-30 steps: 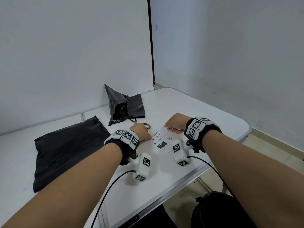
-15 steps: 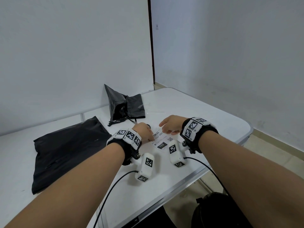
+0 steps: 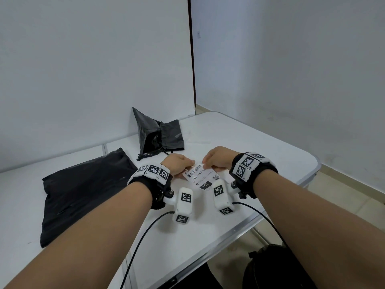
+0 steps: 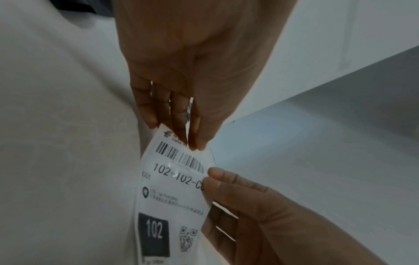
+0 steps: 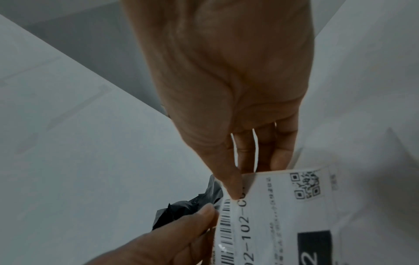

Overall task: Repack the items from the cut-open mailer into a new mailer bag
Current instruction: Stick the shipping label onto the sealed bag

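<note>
A white shipping label (image 3: 203, 177) with a barcode, "102" print and a QR code is held just above the white table (image 3: 260, 147) between both hands. My left hand (image 3: 190, 164) pinches the label's far left corner (image 4: 174, 148). My right hand (image 3: 205, 163) pinches its far right edge, thumb on the print (image 5: 235, 193). A flat black mailer bag (image 3: 83, 190) lies to the left. Behind the hands, by the wall, stands the crumpled cut-open black mailer (image 3: 158, 134); a bit of it shows past the label in the right wrist view (image 5: 188, 208).
The table's front right edge (image 3: 239, 228) runs close under my right forearm. A dark bag (image 3: 268, 265) sits on the floor below it. Walls close off the back and right. Cables hang from both wrist cameras.
The label lay flat on the table under both hands. Now both hands pinch its far edge and have raised it, and the hands have come closer together.
</note>
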### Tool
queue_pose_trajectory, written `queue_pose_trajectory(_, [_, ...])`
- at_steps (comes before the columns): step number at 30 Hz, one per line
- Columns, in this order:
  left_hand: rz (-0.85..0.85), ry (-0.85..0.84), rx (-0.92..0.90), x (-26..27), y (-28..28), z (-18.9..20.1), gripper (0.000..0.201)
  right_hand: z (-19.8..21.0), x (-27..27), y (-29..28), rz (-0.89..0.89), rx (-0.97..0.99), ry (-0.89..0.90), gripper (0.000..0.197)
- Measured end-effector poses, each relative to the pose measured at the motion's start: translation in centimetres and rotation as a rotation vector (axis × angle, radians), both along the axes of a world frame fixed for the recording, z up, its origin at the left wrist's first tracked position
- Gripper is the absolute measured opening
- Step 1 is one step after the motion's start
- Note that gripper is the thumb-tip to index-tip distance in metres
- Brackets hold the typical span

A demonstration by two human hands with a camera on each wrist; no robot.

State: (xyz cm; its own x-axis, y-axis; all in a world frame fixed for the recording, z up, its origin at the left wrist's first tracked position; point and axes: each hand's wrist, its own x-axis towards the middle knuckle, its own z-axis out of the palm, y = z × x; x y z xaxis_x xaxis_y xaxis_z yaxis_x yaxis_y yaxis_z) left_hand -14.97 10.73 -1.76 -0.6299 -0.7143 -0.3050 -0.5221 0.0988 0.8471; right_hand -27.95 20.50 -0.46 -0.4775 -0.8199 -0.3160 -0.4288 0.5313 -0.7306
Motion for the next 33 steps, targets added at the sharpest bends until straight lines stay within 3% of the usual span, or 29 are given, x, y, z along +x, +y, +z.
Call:
queue_pose_trajectory(2, [0.025,0.066,0.004,-0.1,-0.4,-0.1,0.016,0.1,-0.2,0.3,-0.03,-0.104,-0.075,0.016])
queue_pose_trajectory(6, [0.142,0.226,0.025,0.0,-0.9,0.2,0.019,1.6,-0.3,0.9,-0.081,-0.253,-0.134,0.018])
queue_pose_trajectory(8, [0.203,0.237,-0.002,0.3,-1.2,0.7,0.023,2.5,-0.6,0.8,-0.115,-0.277,-0.119,0.032])
queue_pose_trajectory(13, [0.209,0.07,-0.075,1.9,-2.0,1.6,0.031,3.7,-1.6,0.2,-0.388,-0.395,-0.023,0.035])
queue_pose_trajectory(17, [0.08,-0.107,-0.273,3.1,-2.8,1.2,0.024,4.1,-1.4,-0.5,-0.653,-0.688,-0.201,0.016])
queue_pose_trajectory(19, [0.049,-0.151,-0.296,3.5,-2.8,1.1,0.024,4.2,-1.3,-0.9,-0.744,-0.775,-0.316,0.016])
queue_pose_trajectory(22, [-0.013,-0.297,-0.443,3.8,-3.0,1.5,0.022,4.3,-0.6,-1.8,-0.683,-0.807,-0.501,0.011])
queue_pose_trajectory(25, [-0.069,-0.39,-0.607,4.6,-3.0,2.2,0.022,4.2,0.8,-2.9,-0.649,-0.779,-0.692,0.02])
queue_pose_trajectory(27, [-0.129,-0.417,-0.605,5.3,-3.2,2.5,0.009,4.0,1.8,-4.0,-0.633,-0.776,-0.737,0.016])
queue_pose_trajectory(28, [-0.137,-0.429,-0.597,5.7,-3.5,2.5,0.021,3.8,2.3,-4.4,-0.631,-0.786,-0.765,0.018])
queue_pose_trajectory(33, [-0.111,-0.414,-0.611,8.0,-5.0,2.7,0.021,3.5,4.3,-6.6,-0.58,-0.788,-0.838,0.035])
